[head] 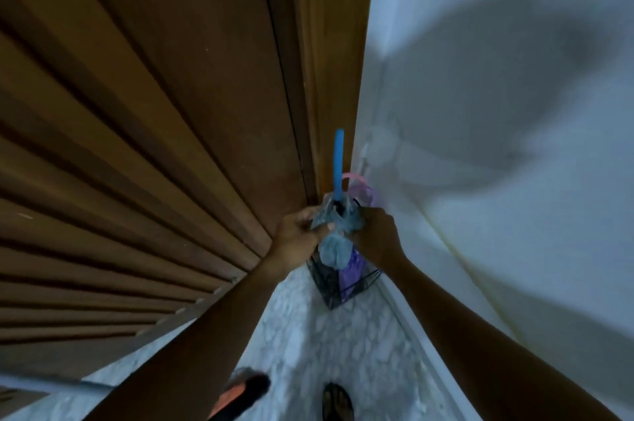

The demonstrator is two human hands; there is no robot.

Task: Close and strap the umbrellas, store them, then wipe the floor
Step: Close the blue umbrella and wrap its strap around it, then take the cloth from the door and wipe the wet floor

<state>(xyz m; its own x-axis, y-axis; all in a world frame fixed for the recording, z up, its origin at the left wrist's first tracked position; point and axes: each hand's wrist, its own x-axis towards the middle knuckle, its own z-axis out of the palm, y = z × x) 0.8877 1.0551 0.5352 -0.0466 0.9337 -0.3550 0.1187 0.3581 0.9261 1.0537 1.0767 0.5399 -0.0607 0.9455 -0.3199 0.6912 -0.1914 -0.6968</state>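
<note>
Over the wire stand (326,286), left hand (302,231) gripping the blue umbrella (334,247), right hand (374,235) gripping it too

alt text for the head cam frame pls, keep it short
Both hands, left hand and right hand, grip the bunched grey-blue canopy of a blue-handled umbrella at the top of a black wire stand. The stand sits in the corner between a wooden door and a white wall. It also holds a purple umbrella.
</note>
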